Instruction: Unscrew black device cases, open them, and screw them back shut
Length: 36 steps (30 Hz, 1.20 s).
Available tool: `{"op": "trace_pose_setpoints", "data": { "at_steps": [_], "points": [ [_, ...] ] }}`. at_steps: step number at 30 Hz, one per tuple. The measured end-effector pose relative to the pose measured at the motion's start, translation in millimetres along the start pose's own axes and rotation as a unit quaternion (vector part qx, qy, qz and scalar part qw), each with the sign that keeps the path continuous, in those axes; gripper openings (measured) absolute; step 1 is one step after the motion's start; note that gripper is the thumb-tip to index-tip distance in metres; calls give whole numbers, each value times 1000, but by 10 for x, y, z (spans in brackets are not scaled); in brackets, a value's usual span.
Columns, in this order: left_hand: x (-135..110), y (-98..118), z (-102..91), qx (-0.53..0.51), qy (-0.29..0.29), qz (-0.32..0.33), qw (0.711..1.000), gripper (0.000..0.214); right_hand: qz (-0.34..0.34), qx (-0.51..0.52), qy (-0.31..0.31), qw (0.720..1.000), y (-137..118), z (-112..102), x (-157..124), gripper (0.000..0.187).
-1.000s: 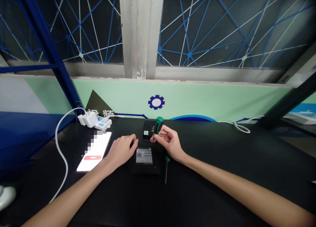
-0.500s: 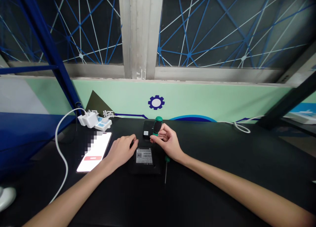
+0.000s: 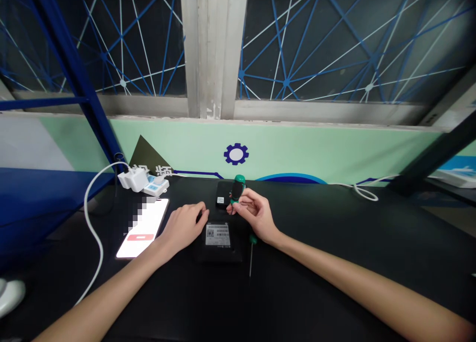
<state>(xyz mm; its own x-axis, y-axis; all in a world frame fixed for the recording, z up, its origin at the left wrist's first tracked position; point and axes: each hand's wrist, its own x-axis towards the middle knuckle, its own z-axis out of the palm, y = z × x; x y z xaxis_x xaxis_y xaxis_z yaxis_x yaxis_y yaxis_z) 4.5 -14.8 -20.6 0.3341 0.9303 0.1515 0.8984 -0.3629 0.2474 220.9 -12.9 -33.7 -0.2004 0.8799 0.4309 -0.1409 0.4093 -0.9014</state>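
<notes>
My right hand (image 3: 256,214) grips a green and black screwdriver (image 3: 238,188) by its handle. The tool stands nearly upright, its tip pointing down at the far edge of a flat black device (image 3: 219,255); the shaft is hardly visible, so contact cannot be judged. That device lies on the table with a white printed label (image 3: 217,235) facing up. At its far left corner, my left hand (image 3: 186,223) is closed, with curled fingers and the thumb against the device. Beside the device on the right lies a second green-handled screwdriver (image 3: 251,255), partly under my right hand.
Behind the screwdriver sits a small black box (image 3: 222,193) with a white sticker. A lit phone (image 3: 147,228) lies left of my left hand. Further back are a white power strip (image 3: 156,186) and plug, with a white cable (image 3: 86,213). A white mouse (image 3: 11,297) is at far left.
My right thumb and fingers have shifted slightly on the screwdriver handle. My left hand and the device stay in place.
</notes>
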Motion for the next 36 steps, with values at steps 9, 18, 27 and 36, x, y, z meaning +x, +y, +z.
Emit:
{"op": "trace_pose_setpoints", "data": {
  "at_steps": [9, 18, 27, 36],
  "points": [
    [-5, 25, -18, 1, -6, -8, 1000, 24, 12, -7, 8, 1000, 21, 13, 30, 38],
    [-4, 24, -20, -3, -6, -6, 1000, 25, -10, -3, -10, 1000, -10, -6, -2, 32],
    [-4, 43, -36, 7, -13, -17, 1000, 25, 5, -14, 12, 1000, 30, 15, 25, 35],
    [-5, 8, -8, 1, -5, -7, 1000, 26, 8, -39, 19, 999, 14, 26, 28, 36]
  ]
}}
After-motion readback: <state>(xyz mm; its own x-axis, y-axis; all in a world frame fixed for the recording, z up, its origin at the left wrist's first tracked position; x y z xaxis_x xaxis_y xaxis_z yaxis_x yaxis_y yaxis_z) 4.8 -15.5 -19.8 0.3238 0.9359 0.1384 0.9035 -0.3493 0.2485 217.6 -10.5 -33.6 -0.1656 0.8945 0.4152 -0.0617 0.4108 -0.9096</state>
